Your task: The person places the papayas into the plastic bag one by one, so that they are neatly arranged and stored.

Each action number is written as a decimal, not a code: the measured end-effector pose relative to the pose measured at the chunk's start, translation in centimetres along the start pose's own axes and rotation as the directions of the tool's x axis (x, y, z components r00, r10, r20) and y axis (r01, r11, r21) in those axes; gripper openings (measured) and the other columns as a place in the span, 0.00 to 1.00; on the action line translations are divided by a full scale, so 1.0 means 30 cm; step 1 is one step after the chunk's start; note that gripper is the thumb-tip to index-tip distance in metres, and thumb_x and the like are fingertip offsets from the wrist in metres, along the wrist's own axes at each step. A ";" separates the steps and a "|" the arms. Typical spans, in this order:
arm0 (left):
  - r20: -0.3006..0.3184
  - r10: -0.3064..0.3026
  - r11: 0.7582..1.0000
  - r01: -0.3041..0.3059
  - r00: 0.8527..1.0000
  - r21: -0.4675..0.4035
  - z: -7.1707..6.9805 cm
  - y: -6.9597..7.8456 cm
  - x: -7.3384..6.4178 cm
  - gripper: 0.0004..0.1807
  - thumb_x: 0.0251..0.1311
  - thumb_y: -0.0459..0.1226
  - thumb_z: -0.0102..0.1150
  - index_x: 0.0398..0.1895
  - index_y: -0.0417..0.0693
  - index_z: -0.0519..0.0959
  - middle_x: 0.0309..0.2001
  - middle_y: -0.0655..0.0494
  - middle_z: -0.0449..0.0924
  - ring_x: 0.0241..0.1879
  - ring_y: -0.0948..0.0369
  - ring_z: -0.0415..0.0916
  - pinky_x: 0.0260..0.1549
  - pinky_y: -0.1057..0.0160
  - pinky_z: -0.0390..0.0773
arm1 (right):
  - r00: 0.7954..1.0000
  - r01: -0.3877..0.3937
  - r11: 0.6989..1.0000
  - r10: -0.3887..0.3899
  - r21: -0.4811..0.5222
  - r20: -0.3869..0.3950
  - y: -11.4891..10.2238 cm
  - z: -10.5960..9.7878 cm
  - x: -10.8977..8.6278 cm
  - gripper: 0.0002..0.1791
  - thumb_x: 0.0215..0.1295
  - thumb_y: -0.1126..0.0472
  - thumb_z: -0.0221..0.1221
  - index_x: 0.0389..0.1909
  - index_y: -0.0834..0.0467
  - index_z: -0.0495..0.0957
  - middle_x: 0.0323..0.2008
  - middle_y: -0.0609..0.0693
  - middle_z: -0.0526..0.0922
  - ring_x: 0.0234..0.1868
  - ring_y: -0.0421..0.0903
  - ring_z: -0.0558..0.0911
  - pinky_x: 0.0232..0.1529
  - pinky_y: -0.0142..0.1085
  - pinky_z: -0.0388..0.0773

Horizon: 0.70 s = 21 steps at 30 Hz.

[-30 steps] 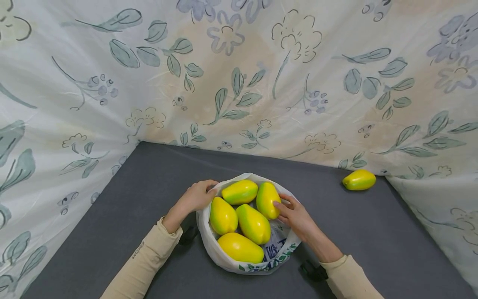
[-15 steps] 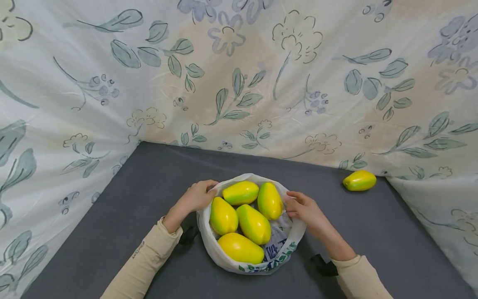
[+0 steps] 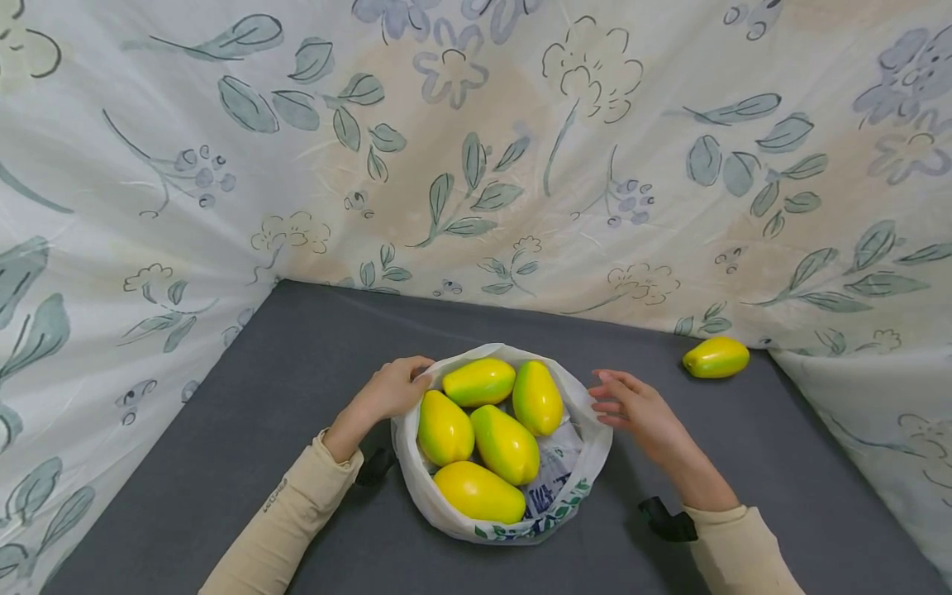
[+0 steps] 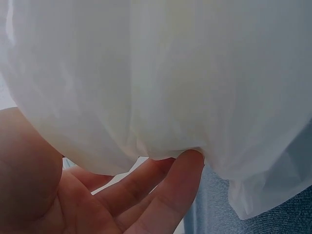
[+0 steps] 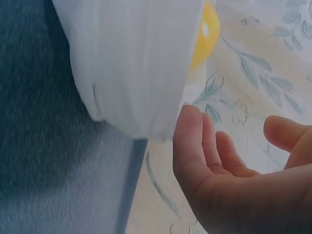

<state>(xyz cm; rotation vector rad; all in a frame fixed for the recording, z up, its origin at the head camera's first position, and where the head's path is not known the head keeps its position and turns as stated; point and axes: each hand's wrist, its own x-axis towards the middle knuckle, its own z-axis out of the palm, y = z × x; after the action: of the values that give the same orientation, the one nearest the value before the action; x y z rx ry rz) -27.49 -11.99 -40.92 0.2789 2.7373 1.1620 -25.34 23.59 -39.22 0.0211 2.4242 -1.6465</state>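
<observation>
A white plastic bag [image 3: 411, 487] with its rim rolled open stands on the dark cloth in the head view. Inside it lie several yellow-green papayas [image 3: 504, 445]. My left hand [image 3: 388, 390] holds the bag's upper left rim, and the left wrist view shows its fingers [image 4: 180, 183] against the white plastic. On the other side, my right hand [image 3: 641, 413] has loosely bent fingers and nothing in its grasp. Its fingertips are right by the bag's right rim. Bare printed plastic [image 3: 554, 471] shows in the bag's right part.
One more papaya [image 3: 716, 358] lies at the back right of the dark cloth [image 3: 297, 355], close to the wall. Floral-print fabric [image 3: 476, 165] hangs at the back and on both sides. Black straps [image 3: 668, 519] are on the wrists.
My right hand has let go of the papaya at the bag's right and moved out to the right, past the rim. The bag's right side has spread slightly. My left hand stays put.
</observation>
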 end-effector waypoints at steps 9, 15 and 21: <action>0.003 -0.003 1.000 0.003 1.000 0.006 0.000 0.005 -0.001 0.21 0.70 0.39 0.48 0.64 0.44 0.71 0.51 0.43 0.76 0.40 0.53 0.77 0.33 0.58 0.79 | 1.000 -0.018 0.998 0.019 0.060 -0.020 0.019 -0.071 0.010 0.36 0.74 0.42 0.41 0.71 0.64 0.53 0.62 0.67 0.65 0.56 0.57 0.71 0.52 0.39 0.73; -0.003 -0.002 1.000 0.002 1.000 0.013 0.001 0.002 -0.001 0.21 0.70 0.39 0.49 0.64 0.43 0.71 0.51 0.43 0.76 0.43 0.52 0.76 0.36 0.56 0.79 | 0.999 -0.030 0.992 0.034 0.119 -0.029 0.044 -0.124 0.032 0.37 0.74 0.42 0.40 0.72 0.65 0.49 0.65 0.69 0.59 0.61 0.62 0.65 0.51 0.36 0.73; -0.005 0.007 1.000 -0.007 1.000 0.019 0.002 -0.003 0.000 0.21 0.70 0.39 0.49 0.64 0.43 0.71 0.51 0.43 0.76 0.44 0.51 0.76 0.38 0.55 0.78 | 0.997 -0.028 0.989 0.038 0.146 -0.064 0.085 -0.174 0.056 0.38 0.75 0.43 0.37 0.73 0.65 0.44 0.67 0.69 0.56 0.63 0.61 0.63 0.50 0.34 0.73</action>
<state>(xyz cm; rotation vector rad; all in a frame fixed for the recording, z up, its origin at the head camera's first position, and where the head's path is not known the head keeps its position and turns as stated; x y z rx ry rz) -27.48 -12.02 -41.02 0.2883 2.7554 1.1404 -27.50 29.17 -40.02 0.1401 2.3327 -1.8313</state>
